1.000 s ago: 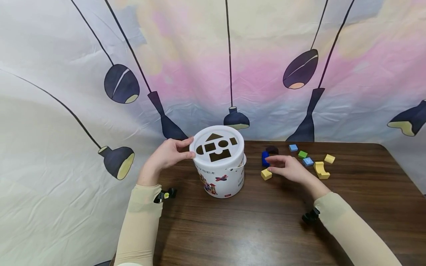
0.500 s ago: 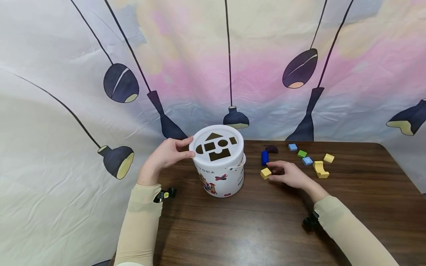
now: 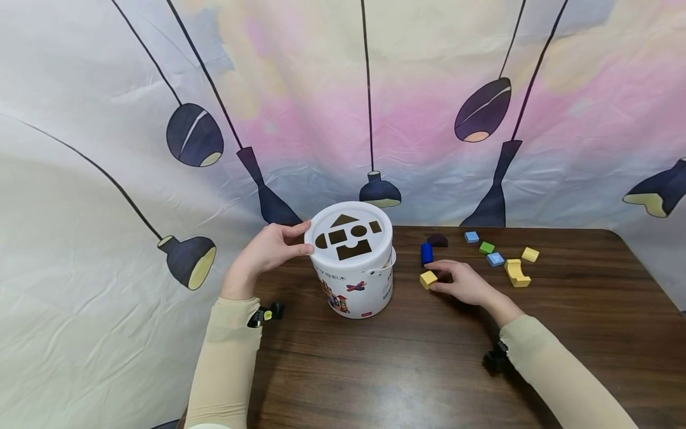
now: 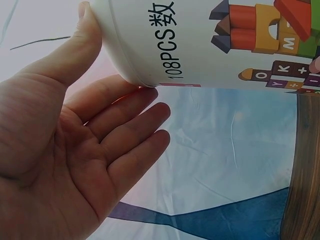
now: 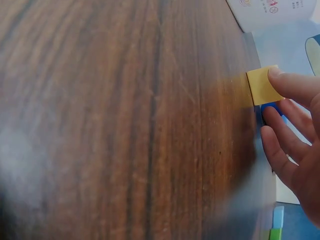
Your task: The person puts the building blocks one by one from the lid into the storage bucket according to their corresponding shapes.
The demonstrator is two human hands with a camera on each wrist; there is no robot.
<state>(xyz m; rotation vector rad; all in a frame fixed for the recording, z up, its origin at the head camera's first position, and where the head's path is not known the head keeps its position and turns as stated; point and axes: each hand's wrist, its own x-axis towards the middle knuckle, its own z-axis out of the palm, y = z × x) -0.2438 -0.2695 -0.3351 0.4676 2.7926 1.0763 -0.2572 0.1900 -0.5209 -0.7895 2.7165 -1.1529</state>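
A white lidded bucket (image 3: pixel 354 292) stands upright on the table, with shaped holes in its lid (image 3: pixel 354 205). At the lid's left edge my left hand (image 3: pixel 270 247) holds the rim between thumb and fingers; the left wrist view shows this hand (image 4: pixel 70 145) beside the printed bucket wall (image 4: pixel 135 30). My right hand (image 3: pixel 463 283) is low over the table, thumb and index finger on either side of a yellow block (image 3: pixel 428 280). In the right wrist view the thumb lies against this block (image 5: pixel 262 87), and the index fingertip is partly hidden. A blue cylinder (image 3: pixel 426 254) lies just behind it.
A dark half-round block (image 3: pixel 437 240) lies behind the cylinder. Farther right are light-blue blocks (image 3: pixel 471 237), a green block (image 3: pixel 486 247), a small yellow block (image 3: pixel 530 254) and a yellow arch-shaped block (image 3: pixel 517 273). A printed cloth (image 3: pixel 321 119) hangs behind the wooden table (image 3: pixel 375 369).
My right hand has shifted a little toward me, from beside the blue cylinder to the yellow block, its thumb and index finger now around it. The left hand and the bucket stay put.
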